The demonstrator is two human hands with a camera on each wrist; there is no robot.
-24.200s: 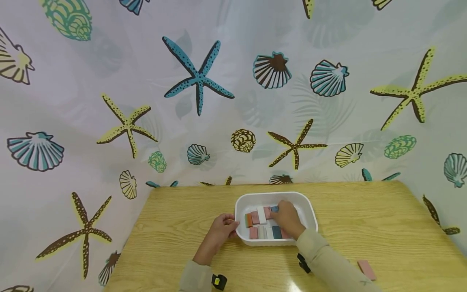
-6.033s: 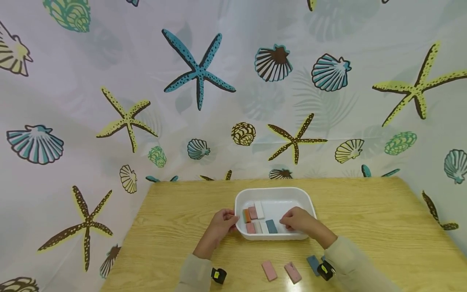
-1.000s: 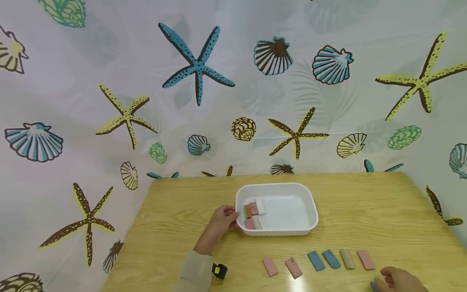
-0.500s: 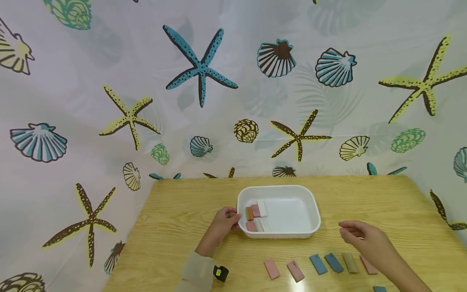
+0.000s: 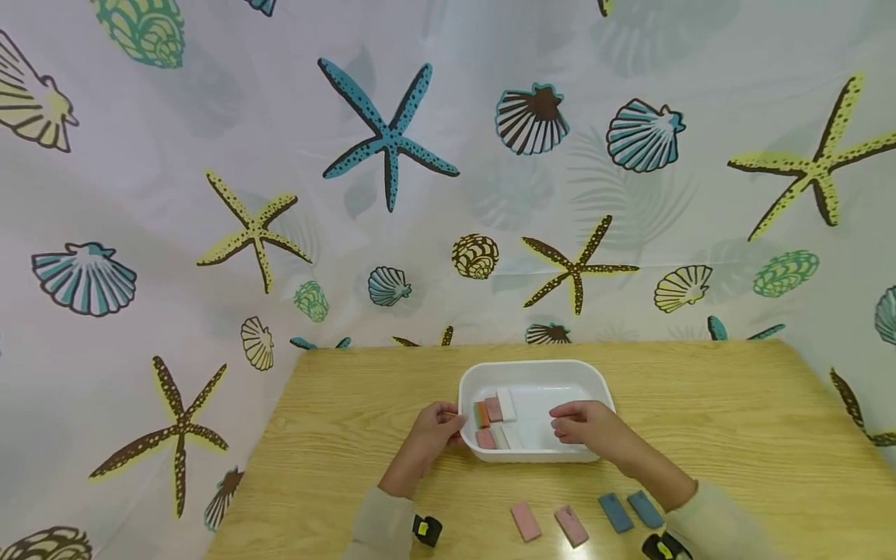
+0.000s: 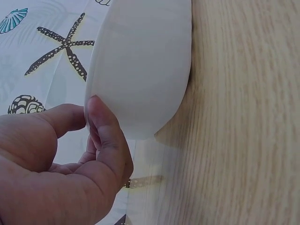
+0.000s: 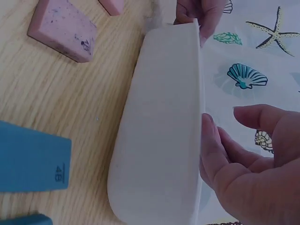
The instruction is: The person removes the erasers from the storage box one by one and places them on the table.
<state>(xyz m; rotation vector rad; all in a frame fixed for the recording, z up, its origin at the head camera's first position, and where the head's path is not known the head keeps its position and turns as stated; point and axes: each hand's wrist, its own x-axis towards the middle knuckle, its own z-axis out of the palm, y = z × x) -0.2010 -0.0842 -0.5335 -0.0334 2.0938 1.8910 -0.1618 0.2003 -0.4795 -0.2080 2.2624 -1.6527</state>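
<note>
A white plastic tub (image 5: pixel 542 457) stands on the table, its left rim pinched between my left hand's (image 5: pixel 427 432) thumb and fingers. My right hand (image 5: pixel 595 428) hovers over the tub's right half, thumb and fingers apart, holding nothing. At the tub's left end lie two short rows of erasers: an orange-and-green one (image 5: pixel 481 414), a pink one (image 5: pixel 494 409) and a white one (image 5: pixel 506 404) behind, another pink one (image 5: pixel 485 439) and pale ones (image 5: pixel 499 436) in front. In the right wrist view, a blue eraser (image 7: pixel 35 159) marked 4B lies outside the tub.
Before the tub, a plain pink eraser (image 5: pixel 526 521), a speckled pink eraser (image 5: pixel 572 526) and two blue erasers (image 5: pixel 616 512) form a row on the wooden table (image 5: pixel 336 451). My right forearm and sleeve (image 5: pixel 721 521) cover the row's right end. A shell-patterned curtain (image 5: pixel 420 272) hangs behind.
Over the longer span, several erasers went from tub to table. Within the last second my right hand left a blue eraser at the lower right and moved back over the tub. Left hand stayed.
</note>
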